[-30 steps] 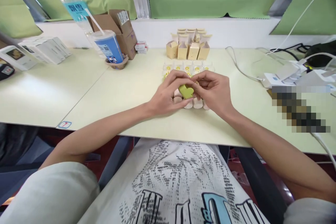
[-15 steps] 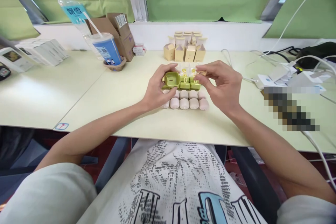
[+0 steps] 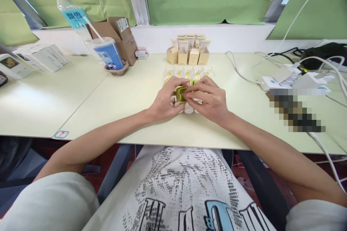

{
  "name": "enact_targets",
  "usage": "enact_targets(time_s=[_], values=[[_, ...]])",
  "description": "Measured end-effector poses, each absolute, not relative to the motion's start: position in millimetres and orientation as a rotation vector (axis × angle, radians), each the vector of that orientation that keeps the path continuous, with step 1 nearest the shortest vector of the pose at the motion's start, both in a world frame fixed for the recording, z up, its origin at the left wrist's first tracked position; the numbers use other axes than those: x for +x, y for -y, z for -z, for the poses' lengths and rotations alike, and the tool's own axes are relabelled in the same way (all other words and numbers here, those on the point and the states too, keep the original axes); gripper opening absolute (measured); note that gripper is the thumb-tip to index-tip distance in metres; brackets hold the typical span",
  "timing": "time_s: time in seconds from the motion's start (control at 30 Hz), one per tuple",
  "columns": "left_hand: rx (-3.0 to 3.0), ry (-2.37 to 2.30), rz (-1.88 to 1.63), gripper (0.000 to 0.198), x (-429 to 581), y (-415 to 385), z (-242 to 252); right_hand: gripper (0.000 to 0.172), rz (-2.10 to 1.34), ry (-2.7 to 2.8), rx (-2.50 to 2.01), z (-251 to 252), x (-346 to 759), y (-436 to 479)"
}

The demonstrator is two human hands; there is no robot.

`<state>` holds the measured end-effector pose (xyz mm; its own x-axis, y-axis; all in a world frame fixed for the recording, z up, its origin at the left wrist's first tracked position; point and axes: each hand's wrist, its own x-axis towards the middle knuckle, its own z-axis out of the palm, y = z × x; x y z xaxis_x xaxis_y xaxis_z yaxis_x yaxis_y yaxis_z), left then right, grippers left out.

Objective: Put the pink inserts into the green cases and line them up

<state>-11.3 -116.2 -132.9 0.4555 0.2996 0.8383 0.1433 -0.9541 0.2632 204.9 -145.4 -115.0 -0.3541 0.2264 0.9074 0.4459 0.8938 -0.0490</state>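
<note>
Green case, open-mouthed, held above the table at the centre of the work area, just over the near items. The left hand grips it from its left side, fingers curled above and thumb below. The right hand brings its bunched fingertips to the opening (whether they pinch anything there is hidden, so its hold cannot be told). Beneath and between the hands, white rounded pieces stand on the pale table, largely covered by the fingers. Just beyond the hands lie clear packs with yellow printing, side by side. Farther back, near the wall, small tan boxes form a cluster with several flaps raised. To the left, a blue cup with a straw sits in a cardboard holder, beside a brown carton. At the right lies a white power strip.
</note>
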Motion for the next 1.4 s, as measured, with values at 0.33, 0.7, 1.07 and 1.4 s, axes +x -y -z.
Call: enact_targets(time_s=[0.33, 0.7, 1.07, 1.4], values=[[2.677, -0.42, -1.595, 0.07, -13, 124, 131, 0.021, 0.334, 1.92, -0.598, 123, 197, 150], [2.614, -0.498, -1.547, 0.058, -16, 117, 134, 0.017, 0.208, 1.964, -0.633, 120, 203, 144], [2.417, -0.434, -1.528, 0.065, -18, 114, 132, 0.014, 0.265, 2.002, -0.604, 120, 206, 142], [2.404, -0.462, -1.449, 0.069, -16, 116, 139, 0.025, 0.302, 2.055, -0.613, 122, 209, 139]])
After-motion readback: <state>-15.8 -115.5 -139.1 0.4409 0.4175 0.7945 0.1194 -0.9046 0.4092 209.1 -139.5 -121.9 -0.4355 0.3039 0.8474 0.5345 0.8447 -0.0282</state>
